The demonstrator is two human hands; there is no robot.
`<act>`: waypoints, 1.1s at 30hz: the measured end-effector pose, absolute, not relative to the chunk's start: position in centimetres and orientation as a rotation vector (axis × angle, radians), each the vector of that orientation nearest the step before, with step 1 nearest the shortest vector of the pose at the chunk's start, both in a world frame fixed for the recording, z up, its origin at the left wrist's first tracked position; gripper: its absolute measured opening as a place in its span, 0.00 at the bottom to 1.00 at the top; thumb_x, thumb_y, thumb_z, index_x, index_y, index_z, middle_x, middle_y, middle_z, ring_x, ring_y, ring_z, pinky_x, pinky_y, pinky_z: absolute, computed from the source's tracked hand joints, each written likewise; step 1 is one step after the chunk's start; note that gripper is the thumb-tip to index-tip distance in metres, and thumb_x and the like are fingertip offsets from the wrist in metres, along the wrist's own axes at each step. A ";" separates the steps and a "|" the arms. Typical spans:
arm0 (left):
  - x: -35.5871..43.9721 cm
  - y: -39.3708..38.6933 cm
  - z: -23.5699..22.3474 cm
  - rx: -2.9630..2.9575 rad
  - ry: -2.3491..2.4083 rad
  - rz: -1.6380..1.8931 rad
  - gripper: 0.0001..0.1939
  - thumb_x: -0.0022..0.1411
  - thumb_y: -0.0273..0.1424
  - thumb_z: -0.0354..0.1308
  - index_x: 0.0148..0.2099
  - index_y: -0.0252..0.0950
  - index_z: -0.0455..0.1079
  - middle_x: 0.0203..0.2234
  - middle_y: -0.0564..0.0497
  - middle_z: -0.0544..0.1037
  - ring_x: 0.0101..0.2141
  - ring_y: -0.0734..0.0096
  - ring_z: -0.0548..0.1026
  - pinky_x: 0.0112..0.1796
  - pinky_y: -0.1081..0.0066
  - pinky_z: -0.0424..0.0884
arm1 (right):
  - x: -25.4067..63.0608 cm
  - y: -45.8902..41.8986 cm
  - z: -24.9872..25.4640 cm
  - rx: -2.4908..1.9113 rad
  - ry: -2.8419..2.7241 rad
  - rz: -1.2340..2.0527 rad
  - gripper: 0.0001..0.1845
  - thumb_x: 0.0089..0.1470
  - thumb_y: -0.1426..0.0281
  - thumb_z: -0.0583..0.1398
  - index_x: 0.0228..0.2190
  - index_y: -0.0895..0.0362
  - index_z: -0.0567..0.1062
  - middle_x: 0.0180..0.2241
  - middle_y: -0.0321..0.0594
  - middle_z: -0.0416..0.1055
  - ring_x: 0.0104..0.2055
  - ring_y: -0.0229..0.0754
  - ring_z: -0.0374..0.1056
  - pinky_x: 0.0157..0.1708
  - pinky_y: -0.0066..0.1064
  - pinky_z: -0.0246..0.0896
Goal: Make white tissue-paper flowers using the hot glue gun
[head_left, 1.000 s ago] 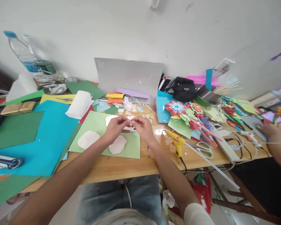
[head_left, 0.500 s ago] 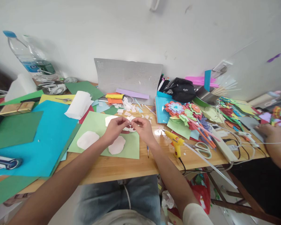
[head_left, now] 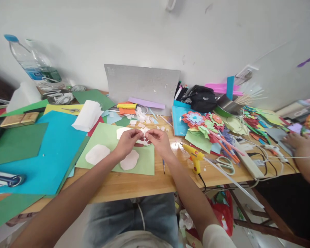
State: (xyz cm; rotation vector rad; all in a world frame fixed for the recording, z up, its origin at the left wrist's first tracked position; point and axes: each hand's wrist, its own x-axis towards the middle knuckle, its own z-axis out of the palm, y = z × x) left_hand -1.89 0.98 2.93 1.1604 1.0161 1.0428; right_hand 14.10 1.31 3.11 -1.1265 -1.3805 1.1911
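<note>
Between the fingertips of both hands is a small piece of white paper, partly hidden by the fingers. My left hand pinches its left side, and my right hand pinches the right side. Below them lies a light green sheet on the wooden table. On it rest white rounded paper cut-outs, one at the left and one nearer me. Another white piece is partly covered by my left hand. Dark red shapes show on the white paper under my fingers.
A yellow glue gun and scissors lie to the right, near paper flowers. Blue card and a tissue pack are on the left. White scraps lie behind my hands. A co-worker's hand is at far right.
My hands keep pinching the white paper in almost the same place. The view has shifted slightly. At far right, the co-worker's hand and the paper flower by it have moved a little.
</note>
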 end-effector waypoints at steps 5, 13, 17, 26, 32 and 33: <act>-1.8 0.8 3.4 1.151 1.017 1.079 0.20 0.58 0.48 0.58 0.35 0.34 0.70 0.33 0.48 0.73 0.38 0.64 0.75 0.35 0.62 0.79 | 14.1 1.3 3.1 -1.135 -1.392 1.170 0.10 0.48 0.61 0.64 0.28 0.56 0.76 0.25 0.36 0.73 0.28 0.38 0.70 0.28 0.29 0.67; -1.9 0.7 2.8 1.240 1.024 1.087 0.18 0.56 0.46 0.61 0.34 0.36 0.70 0.30 0.50 0.75 0.36 0.66 0.75 0.36 0.64 0.78 | 13.9 1.1 3.3 -1.120 -1.511 1.102 0.10 0.51 0.61 0.62 0.27 0.56 0.76 0.26 0.37 0.73 0.28 0.38 0.69 0.28 0.29 0.66; -2.0 1.0 2.9 1.270 1.071 1.108 0.19 0.56 0.48 0.60 0.38 0.36 0.72 0.34 0.48 0.76 0.37 0.66 0.75 0.36 0.66 0.78 | 14.6 1.7 3.3 -1.178 -1.544 0.924 0.10 0.52 0.61 0.61 0.27 0.56 0.76 0.27 0.37 0.74 0.29 0.39 0.69 0.29 0.29 0.64; -6.7 4.9 3.3 1.624 1.628 1.212 0.12 0.59 0.37 0.55 0.41 0.36 0.74 0.36 0.46 0.79 0.37 0.60 0.76 0.39 0.62 0.73 | 19.5 7.2 1.9 -1.622 -1.390 0.240 0.11 0.51 0.65 0.59 0.29 0.57 0.80 0.31 0.44 0.76 0.34 0.45 0.69 0.40 0.37 0.61; -6.1 7.9 3.3 2.200 1.857 0.630 0.14 0.60 0.30 0.50 0.42 0.38 0.76 0.41 0.43 0.79 0.42 0.53 0.75 0.40 0.63 0.69 | 19.7 9.1 0.2 -1.752 -1.543 0.078 0.12 0.53 0.68 0.57 0.29 0.57 0.81 0.35 0.46 0.76 0.42 0.48 0.66 0.50 0.41 0.55; -5.8 8.4 3.3 2.251 1.858 0.549 0.14 0.60 0.30 0.50 0.43 0.38 0.76 0.43 0.42 0.79 0.43 0.53 0.74 0.39 0.64 0.68 | 19.7 9.2 -0.1 -1.761 -1.550 0.059 0.12 0.53 0.68 0.57 0.29 0.57 0.81 0.35 0.46 0.76 0.43 0.48 0.66 0.51 0.41 0.54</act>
